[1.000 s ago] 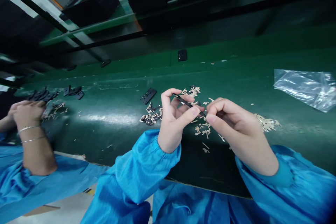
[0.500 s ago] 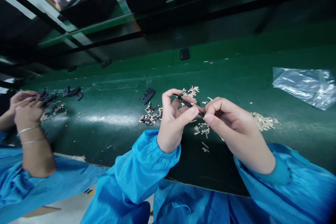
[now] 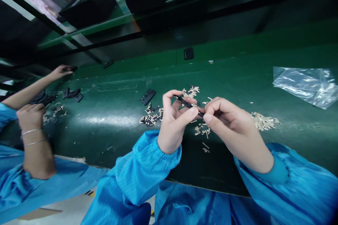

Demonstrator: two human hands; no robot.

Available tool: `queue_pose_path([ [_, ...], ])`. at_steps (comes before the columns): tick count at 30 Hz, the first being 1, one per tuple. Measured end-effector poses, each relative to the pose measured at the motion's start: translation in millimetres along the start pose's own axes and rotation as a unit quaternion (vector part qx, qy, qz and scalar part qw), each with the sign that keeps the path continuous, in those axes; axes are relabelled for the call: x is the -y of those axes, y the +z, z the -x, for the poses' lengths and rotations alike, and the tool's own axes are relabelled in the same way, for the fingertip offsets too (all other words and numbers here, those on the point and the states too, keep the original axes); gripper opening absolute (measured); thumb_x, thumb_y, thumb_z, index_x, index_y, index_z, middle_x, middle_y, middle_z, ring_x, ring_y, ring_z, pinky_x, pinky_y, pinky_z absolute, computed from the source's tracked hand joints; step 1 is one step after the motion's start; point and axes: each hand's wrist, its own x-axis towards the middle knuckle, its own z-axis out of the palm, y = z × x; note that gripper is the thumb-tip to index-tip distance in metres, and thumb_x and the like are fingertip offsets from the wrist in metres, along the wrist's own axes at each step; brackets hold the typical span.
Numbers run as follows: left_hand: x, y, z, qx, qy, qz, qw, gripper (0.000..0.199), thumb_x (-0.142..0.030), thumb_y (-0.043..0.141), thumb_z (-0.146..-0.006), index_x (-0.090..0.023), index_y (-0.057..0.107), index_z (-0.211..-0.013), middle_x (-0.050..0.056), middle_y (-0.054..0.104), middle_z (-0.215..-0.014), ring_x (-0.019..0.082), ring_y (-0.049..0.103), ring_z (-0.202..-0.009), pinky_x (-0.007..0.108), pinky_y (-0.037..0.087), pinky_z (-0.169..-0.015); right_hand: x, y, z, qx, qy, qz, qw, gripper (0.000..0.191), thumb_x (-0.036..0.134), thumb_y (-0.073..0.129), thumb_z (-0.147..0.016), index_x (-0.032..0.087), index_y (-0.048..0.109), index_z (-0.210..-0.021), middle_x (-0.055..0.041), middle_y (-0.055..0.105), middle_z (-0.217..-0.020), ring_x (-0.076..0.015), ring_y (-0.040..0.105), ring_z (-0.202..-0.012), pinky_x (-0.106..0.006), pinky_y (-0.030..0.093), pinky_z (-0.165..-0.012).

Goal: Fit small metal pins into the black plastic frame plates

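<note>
Between my hands, above the green work surface, a thin black plastic plate [image 3: 185, 102] is tilted nearly edge-on. My left hand [image 3: 174, 119] grips it with the thumb below and the fingers along its far edge. At its right end, my right hand [image 3: 232, 126] pinches with thumb and forefinger; whether a small piece sits in that pinch is hidden. Small cream-coloured strips [image 3: 202, 130] lie scattered beneath and behind the hands. Left of my left hand is a pile of small black and cream pieces [image 3: 151, 116], with a flat black plate [image 3: 148, 96] just behind it.
Beyond my right hand lies a heap of cream pieces [image 3: 265, 121], with a clear plastic bag [image 3: 306, 84] farther back. A black part [image 3: 188, 53] rests near the back edge. At left, a co-worker's hand [image 3: 62, 72] reaches toward the back, near black parts [image 3: 72, 94].
My hands hold nearly the same pose on the black plate. One of the co-worker's hands has moved from the other toward a black part at the back. The person in pink has shifted left.
</note>
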Motion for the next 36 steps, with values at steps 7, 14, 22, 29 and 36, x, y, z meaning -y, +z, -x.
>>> queue_pose_path([
  [7,1,-0.4,0,-0.002,-0.005,0.002,1.000,0.042,-0.021,0.065,-0.071,-0.027,0.037,-0.100,-0.003,0.052,-0.088,0.010,0.061,-0.070,0.029,0.054,-0.068,-1,1,0,-0.006,0.000,-0.010,1.000,0.012,0.016,0.049,-0.081,0.019,0.046,-0.070,0.0008,0.048,-0.070,-0.0115,0.046,-0.063,-0.025,0.038,-0.056],
  [14,-4,-0.6,0,0.007,-0.025,-0.002,1.000,0.038,-0.024,0.063,-0.074,-0.027,0.036,-0.101,-0.004,0.051,-0.086,0.009,0.061,-0.067,0.024,0.054,-0.061,-3,0,-1,-0.021,0.021,0.004,1.000,0.013,0.013,0.050,-0.079,0.020,0.045,-0.069,0.0029,0.047,-0.067,-0.0093,0.044,-0.058,-0.023,0.036,-0.052],
  [22,-6,-3.4,-2,0.022,-0.059,-0.015,0.998,0.034,-0.026,0.064,-0.075,-0.022,0.041,-0.100,-0.006,0.049,-0.074,0.004,0.053,-0.046,0.014,0.044,-0.039,-2,-3,-3,0.074,0.012,-0.104,0.992,0.018,0.022,0.042,-0.089,0.020,0.050,-0.074,0.0020,0.050,-0.068,-0.0099,0.047,-0.061,-0.023,0.038,-0.056],
  [29,-9,2.3,2,-0.016,-0.057,-0.031,0.998,0.040,-0.024,0.068,-0.069,-0.018,0.046,-0.101,-0.003,0.049,-0.078,0.002,0.048,-0.041,0.013,0.038,-0.029,-7,0,2,0.107,-0.012,-0.160,0.981,0.020,0.030,0.041,-0.091,0.020,0.051,-0.077,-0.0006,0.054,-0.073,-0.0130,0.049,-0.066,-0.027,0.040,-0.060],
  [36,-8,3.7,1,-0.039,-0.061,-0.026,0.997,0.037,-0.022,0.067,-0.069,-0.017,0.047,-0.100,-0.005,0.050,-0.074,0.000,0.045,-0.037,0.011,0.036,-0.028,-10,6,3,0.072,-0.060,-0.120,0.988,0.018,0.029,0.039,-0.093,0.021,0.049,-0.080,0.0002,0.055,-0.075,-0.0117,0.052,-0.067,-0.026,0.040,-0.061],
])
